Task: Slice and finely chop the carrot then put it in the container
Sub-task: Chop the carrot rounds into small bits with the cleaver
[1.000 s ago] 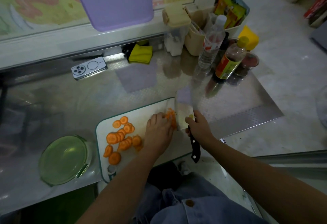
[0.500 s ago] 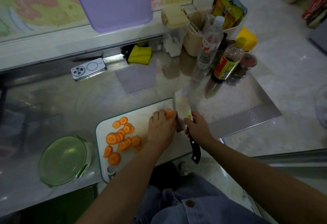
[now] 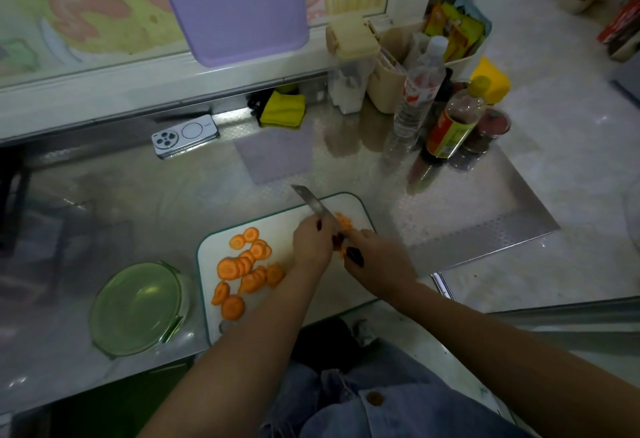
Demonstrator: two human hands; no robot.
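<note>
Most of the carrot (image 3: 247,264) lies as flat rounds on the left half of the white cutting board (image 3: 280,226), with a small chopped heap (image 3: 343,222) at its far right, so no long axis remains. Fine chopping looks in hand. The right hand (image 3: 377,261) clasps the knife (image 3: 313,204) handle, blade pointing far-left; the left hand (image 3: 311,243) touches the blade, its hold unclear. Next, rounds need gathering under the blade. The green glass container (image 3: 138,309) sits left of the board.
</note>
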